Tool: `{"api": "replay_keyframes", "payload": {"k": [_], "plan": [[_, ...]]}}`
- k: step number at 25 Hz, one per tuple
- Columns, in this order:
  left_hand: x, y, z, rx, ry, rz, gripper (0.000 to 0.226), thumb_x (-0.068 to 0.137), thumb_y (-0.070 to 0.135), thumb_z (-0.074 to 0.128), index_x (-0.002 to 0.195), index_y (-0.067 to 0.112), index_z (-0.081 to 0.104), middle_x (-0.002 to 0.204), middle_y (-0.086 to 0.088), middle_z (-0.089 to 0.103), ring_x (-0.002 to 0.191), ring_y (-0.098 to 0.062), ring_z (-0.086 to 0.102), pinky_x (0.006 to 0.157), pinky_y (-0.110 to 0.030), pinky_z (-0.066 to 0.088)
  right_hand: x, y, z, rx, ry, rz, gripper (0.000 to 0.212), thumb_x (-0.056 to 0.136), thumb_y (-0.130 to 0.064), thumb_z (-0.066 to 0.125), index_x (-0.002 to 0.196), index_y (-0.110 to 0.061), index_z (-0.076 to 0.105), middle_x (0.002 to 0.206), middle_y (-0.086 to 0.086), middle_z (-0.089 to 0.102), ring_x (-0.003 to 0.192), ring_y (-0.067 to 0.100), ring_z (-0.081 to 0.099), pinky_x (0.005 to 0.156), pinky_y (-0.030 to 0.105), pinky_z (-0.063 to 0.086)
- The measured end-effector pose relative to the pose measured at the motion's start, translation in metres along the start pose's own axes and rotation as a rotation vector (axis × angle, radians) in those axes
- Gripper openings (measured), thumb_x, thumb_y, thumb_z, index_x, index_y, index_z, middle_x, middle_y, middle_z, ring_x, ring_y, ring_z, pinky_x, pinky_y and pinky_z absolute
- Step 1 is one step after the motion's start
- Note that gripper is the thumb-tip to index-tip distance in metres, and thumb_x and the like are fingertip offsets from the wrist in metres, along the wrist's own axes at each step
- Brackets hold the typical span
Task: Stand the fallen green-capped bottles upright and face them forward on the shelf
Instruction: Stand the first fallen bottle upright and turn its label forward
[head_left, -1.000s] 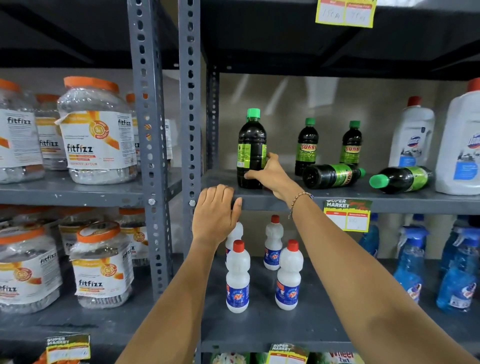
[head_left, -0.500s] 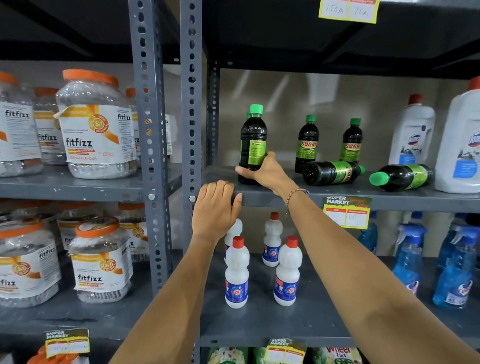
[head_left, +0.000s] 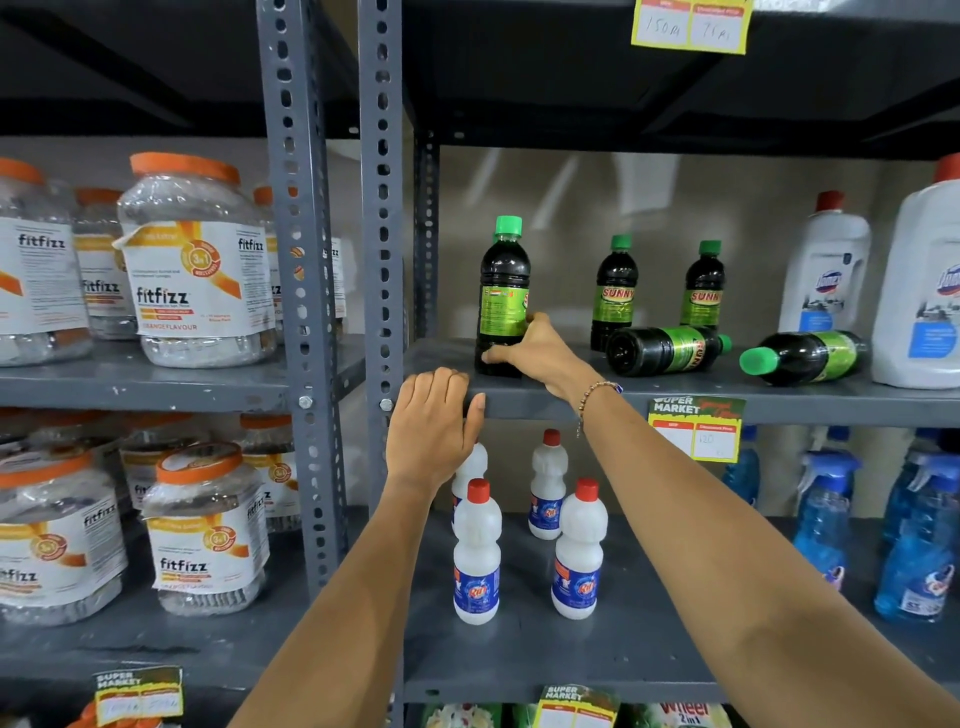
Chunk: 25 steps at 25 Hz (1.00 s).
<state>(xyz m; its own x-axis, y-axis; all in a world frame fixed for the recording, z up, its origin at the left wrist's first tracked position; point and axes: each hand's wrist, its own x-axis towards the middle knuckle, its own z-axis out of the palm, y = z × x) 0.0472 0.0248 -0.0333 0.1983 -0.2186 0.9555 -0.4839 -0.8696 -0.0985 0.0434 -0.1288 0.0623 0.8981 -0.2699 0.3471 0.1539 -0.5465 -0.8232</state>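
Note:
On the grey shelf (head_left: 675, 402) stand three dark green-capped bottles. My right hand (head_left: 540, 353) grips the base of the leftmost upright bottle (head_left: 503, 291), whose label shows mostly its back side. Two more upright bottles (head_left: 615, 291) (head_left: 702, 286) stand behind, SUNNY labels facing forward. Two bottles lie on their sides: one fallen bottle (head_left: 667, 349) with its base toward me, another fallen bottle (head_left: 805, 356) with its green cap pointing left. My left hand (head_left: 434, 423) rests palm down on the shelf's front edge, holding nothing.
Large white bottles with red caps (head_left: 826, 265) stand at the shelf's right end. Small white bottles (head_left: 477, 556) and blue spray bottles (head_left: 826, 519) fill the shelf below. Orange-lidded fitfizz jars (head_left: 195, 260) occupy the left rack, past the grey uprights (head_left: 382, 208).
My right hand has turned the leftmost upright bottle on the shelf, and its label now shows a different side. The left hand stays on the shelf edge.

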Motion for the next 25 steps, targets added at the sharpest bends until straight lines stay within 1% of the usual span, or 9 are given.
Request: {"api": "replay_keyframes", "payload": {"k": [3,4,7,9,11,12,15,18,25], "plan": [[0.001,-0.001,-0.001,-0.011,0.001,0.000,0.053,0.100,0.041,0.019,0.094,0.009,0.061,0.089,-0.008,0.065,0.080,-0.025,0.060,0.077,-0.036,0.047,0.000,-0.001,0.002,-0.102,0.030,-0.016,0.099,0.058,-0.043,0.086,0.132,-0.008,0.030,0.128,0.005,0.044,0.120,0.020,0.045,0.103,0.038,0.042],[0.000,-0.001,-0.001,-0.013,-0.001,0.001,0.053,0.100,0.042,0.019,0.094,0.009,0.061,0.089,-0.008,0.065,0.080,-0.025,0.060,0.077,-0.036,0.047,-0.001,-0.001,0.003,-0.106,0.000,-0.003,0.099,0.059,-0.043,0.086,0.132,-0.008,0.029,0.129,0.005,0.043,0.120,0.019,0.045,0.103,0.038,0.042],[0.000,0.000,0.000,-0.004,0.004,0.005,0.052,0.100,0.041,0.020,0.094,0.009,0.060,0.089,-0.008,0.065,0.080,-0.025,0.060,0.076,-0.036,0.047,0.000,0.000,0.001,-0.049,-0.006,0.014,0.085,0.066,-0.025,0.083,0.129,-0.005,0.030,0.124,0.009,0.051,0.110,0.020,0.052,0.091,0.031,0.046],[0.001,0.000,0.000,0.002,-0.004,0.004,0.047,0.099,0.040,0.025,0.094,0.009,0.060,0.089,-0.007,0.065,0.080,-0.024,0.059,0.076,-0.035,0.047,-0.001,0.000,0.002,-0.109,0.060,-0.009,0.092,0.061,-0.034,0.086,0.129,-0.006,0.032,0.129,0.009,0.045,0.118,0.023,0.048,0.098,0.037,0.045],[0.001,-0.001,0.000,-0.005,-0.010,0.006,0.043,0.098,0.039,0.029,0.094,0.009,0.060,0.089,-0.007,0.064,0.079,-0.024,0.059,0.076,-0.036,0.046,-0.003,-0.002,0.003,-0.195,0.061,-0.013,0.100,0.060,-0.043,0.086,0.133,-0.005,0.029,0.134,0.010,0.038,0.127,0.025,0.040,0.107,0.041,0.039],[0.001,-0.001,0.000,-0.008,-0.011,0.004,0.044,0.098,0.039,0.028,0.094,0.009,0.060,0.089,-0.007,0.065,0.079,-0.024,0.059,0.077,-0.036,0.047,-0.003,-0.002,0.003,-0.189,0.042,-0.011,0.098,0.061,-0.042,0.085,0.133,-0.005,0.028,0.133,0.010,0.038,0.128,0.025,0.040,0.106,0.040,0.040],[0.001,-0.001,0.001,-0.016,-0.007,-0.005,0.052,0.100,0.042,0.020,0.095,0.009,0.061,0.090,-0.007,0.066,0.080,-0.025,0.061,0.077,-0.036,0.048,-0.003,0.000,0.002,-0.105,0.031,-0.004,0.084,0.063,-0.031,0.085,0.125,-0.007,0.032,0.125,0.008,0.048,0.122,0.025,0.049,0.095,0.035,0.045],[0.001,-0.001,0.000,-0.029,-0.023,-0.003,0.053,0.100,0.043,0.020,0.095,0.009,0.061,0.091,-0.008,0.066,0.080,-0.025,0.061,0.078,-0.036,0.048,-0.007,0.000,0.002,-0.212,0.107,-0.055,0.092,0.059,-0.043,0.086,0.127,-0.006,0.036,0.130,0.010,0.045,0.123,0.025,0.045,0.102,0.039,0.043],[0.002,-0.001,-0.002,-0.040,-0.062,-0.009,0.053,0.099,0.044,0.020,0.096,0.010,0.060,0.092,-0.007,0.066,0.081,-0.024,0.061,0.078,-0.036,0.049,-0.010,-0.002,0.001,-0.214,0.109,-0.045,0.095,0.059,-0.045,0.085,0.128,-0.004,0.034,0.132,0.010,0.042,0.125,0.026,0.046,0.103,0.041,0.044]]}}
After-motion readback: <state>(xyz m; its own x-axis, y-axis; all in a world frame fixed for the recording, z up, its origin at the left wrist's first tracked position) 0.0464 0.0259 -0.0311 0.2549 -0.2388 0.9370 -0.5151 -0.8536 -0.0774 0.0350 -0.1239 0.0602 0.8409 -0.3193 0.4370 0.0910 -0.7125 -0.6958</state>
